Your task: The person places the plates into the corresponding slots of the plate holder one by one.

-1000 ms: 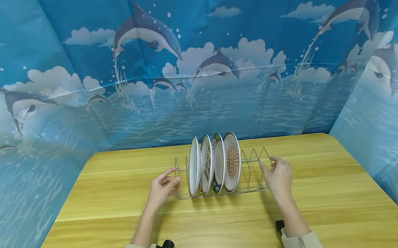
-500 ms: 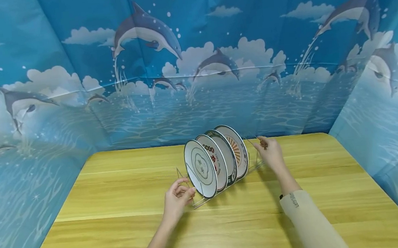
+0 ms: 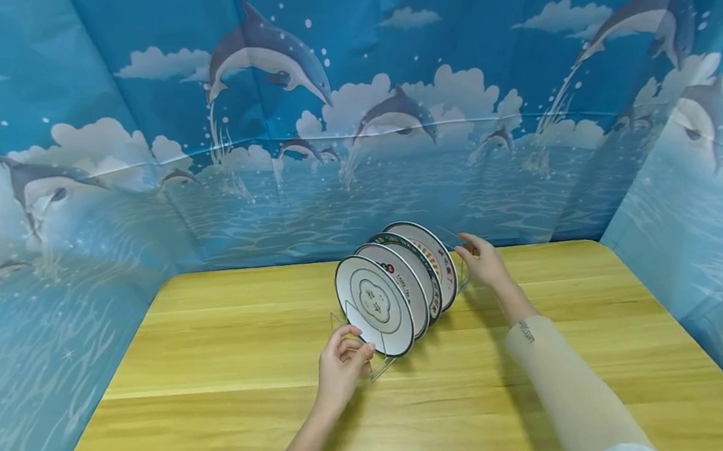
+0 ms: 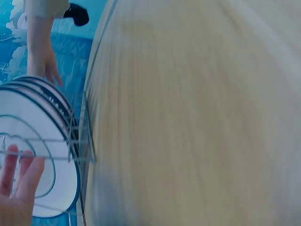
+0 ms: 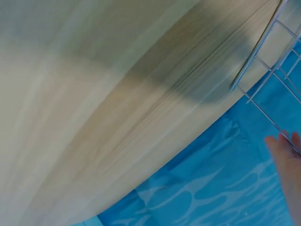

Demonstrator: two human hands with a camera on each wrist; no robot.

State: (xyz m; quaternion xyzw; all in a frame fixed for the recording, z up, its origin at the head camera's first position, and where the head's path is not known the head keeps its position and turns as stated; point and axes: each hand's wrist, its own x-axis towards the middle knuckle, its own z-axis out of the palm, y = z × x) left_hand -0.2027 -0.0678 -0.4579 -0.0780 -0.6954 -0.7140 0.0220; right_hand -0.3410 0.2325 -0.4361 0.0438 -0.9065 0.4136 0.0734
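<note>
A metal wire dish rack (image 3: 383,370) stands at a slant, carrying several round plates on edge. The front plate (image 3: 377,302) is white with a dark rim and a flower-shaped outline around characters. Behind it, partly hidden, are a plate with red marks, a green-rimmed plate (image 3: 434,284) and a back plate (image 3: 446,264) with an orange pattern. My left hand (image 3: 340,371) pinches the wire at the rack's near end; its fingers (image 4: 29,176) overlap the front plate in the left wrist view. At the far end my right hand (image 3: 486,265) grips the wire, with curled fingers.
The rack is over a yellow wood-grain table (image 3: 219,390), near its back edge. A blue curtain (image 3: 253,215) printed with dolphins and waves hangs behind and at both sides. A black device (image 4: 77,14) sits at the right sleeve.
The rack and its plates have turned from side-on to slanted, the left end coming nearer and the right end going back. Both hands moved with it, the left rightward, the right farther back.
</note>
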